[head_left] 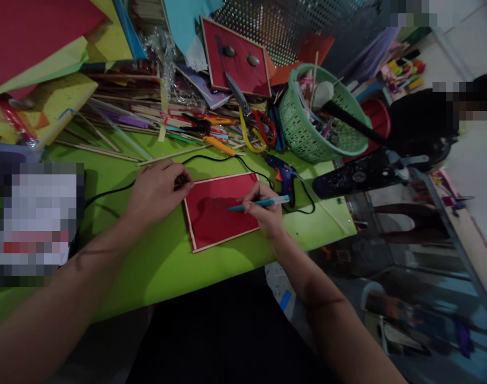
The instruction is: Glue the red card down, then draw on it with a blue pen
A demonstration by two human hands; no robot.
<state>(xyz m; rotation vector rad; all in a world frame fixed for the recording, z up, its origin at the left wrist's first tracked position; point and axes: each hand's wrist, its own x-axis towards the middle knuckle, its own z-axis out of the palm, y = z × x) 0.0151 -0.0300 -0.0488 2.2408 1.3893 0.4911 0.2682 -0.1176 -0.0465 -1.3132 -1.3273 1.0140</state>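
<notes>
A red card [223,224] edged with thin pale wooden sticks lies flat on the green table. My right hand [266,210] is closed around a teal pen [273,201] with a clear end, its tip low over the middle of the card. Faint dark lines mark the red surface there. At the card's upper left corner, my left hand [157,189] has curled fingers, with the thumb and forefinger gripping the corner.
Beyond the card lie a blue glue gun [282,172] with its black cord, an orange-handled cutter [219,145], scissors [245,104] and many wooden sticks. A green basket [307,136] stands right, near a second red framed card [235,58]. A blurred-out screen [37,218] sits left.
</notes>
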